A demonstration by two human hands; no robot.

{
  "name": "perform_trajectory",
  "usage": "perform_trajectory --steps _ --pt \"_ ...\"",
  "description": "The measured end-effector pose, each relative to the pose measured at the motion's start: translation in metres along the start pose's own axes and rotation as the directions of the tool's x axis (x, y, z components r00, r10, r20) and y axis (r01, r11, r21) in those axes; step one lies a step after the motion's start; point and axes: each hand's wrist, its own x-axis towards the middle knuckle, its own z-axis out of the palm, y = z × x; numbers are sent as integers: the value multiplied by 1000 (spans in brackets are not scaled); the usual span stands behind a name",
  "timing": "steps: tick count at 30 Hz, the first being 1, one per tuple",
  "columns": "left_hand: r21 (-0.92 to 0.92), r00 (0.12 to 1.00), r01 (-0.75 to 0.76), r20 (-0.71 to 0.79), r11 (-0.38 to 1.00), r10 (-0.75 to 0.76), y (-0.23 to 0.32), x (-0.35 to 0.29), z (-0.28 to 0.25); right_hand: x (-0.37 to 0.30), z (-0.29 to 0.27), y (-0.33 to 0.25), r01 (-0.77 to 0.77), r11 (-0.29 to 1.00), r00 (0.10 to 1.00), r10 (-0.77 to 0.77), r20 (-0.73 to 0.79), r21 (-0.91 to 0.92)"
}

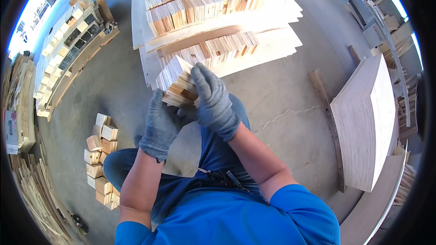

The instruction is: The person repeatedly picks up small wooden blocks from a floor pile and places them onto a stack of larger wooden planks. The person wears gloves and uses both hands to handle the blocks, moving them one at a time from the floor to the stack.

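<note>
**You:** What does the head view show under me and around me?

**Spotter:** You sit over a grey floor point(281, 149), with a crack point(286, 117) running off to the right of your legs. In front of you lie pale sheets point(277, 47), and on them stand rows point(204, 11) of thin wood pieces packed side by side. By your left knee there is a pile point(100, 156) of small blocks. Farther left, a long load point(56, 59) of blocks rests on timber, and strips point(36, 195) crowd the lower left rim. To your right, a beam point(321, 88) lies just beside a big stack point(359, 118) of panels. Bright light washes out part of the sheets.

**You:** And my hands?

**Spotter:** Your 2 gloved hands clamp a bundle point(175, 79) of thin wood pieces, tilted, in front of the nearest row. Your left hand point(159, 127) has its thumb against the bundle's lower left side. Your right hand point(212, 102) lays its fingers point(200, 79), close together, along the right side, tips near the upper corner.

**You:** What about underneath?

**Spotter:** You have gloved fingers just below the bundle; I cannot tell whose. Your right thumb is hidden.
</note>
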Motion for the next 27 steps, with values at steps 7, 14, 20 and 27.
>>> perform_trajectory --steps 7,14,20,27 --pt "-137 997 -13 -77 990 3 -7 1 -30 8 23 0 34 997 957 -10 291 -76" --pt "-196 975 0 -218 981 -43 -25 -8 -49 2 41 -8 62 978 908 28 418 -200" --pt "-259 973 -6 -223 966 -54 -30 -1 -49 9 44 -6 38 975 896 65 439 -221" --pt "-296 971 21 -220 955 -90 -37 0 -47 -2 53 2 44 968 904 67 422 -248"
